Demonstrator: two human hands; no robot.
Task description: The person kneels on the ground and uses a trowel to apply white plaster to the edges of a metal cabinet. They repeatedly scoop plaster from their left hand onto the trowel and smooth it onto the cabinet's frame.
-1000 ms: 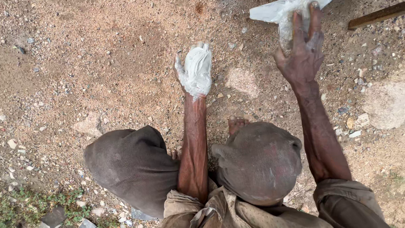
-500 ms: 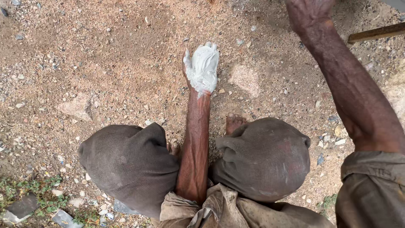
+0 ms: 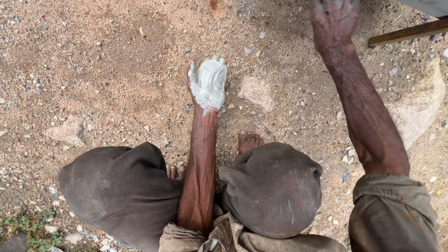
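Note:
I squat on sandy, gravelly ground with my knees in dark worn trousers at the bottom of the view. My left hand hangs out between the knees just above the ground. It is coated in wet white paste, its fingers loosely apart, and it grips nothing. My right hand is stretched far forward at the top edge, back of the hand showing. Its fingertips are cut off by the frame, so any hold is hidden. My bare toes show beside the right knee.
A brown wooden stick lies at the top right, below a grey edge in the corner. A large pale stone is bedded at the right, a smaller one at the left. Weeds grow bottom left.
My right hand was on a white crumpled thing a second ago; that thing has left the view and the arm now reaches higher. The view shifted; the left hand stays low.

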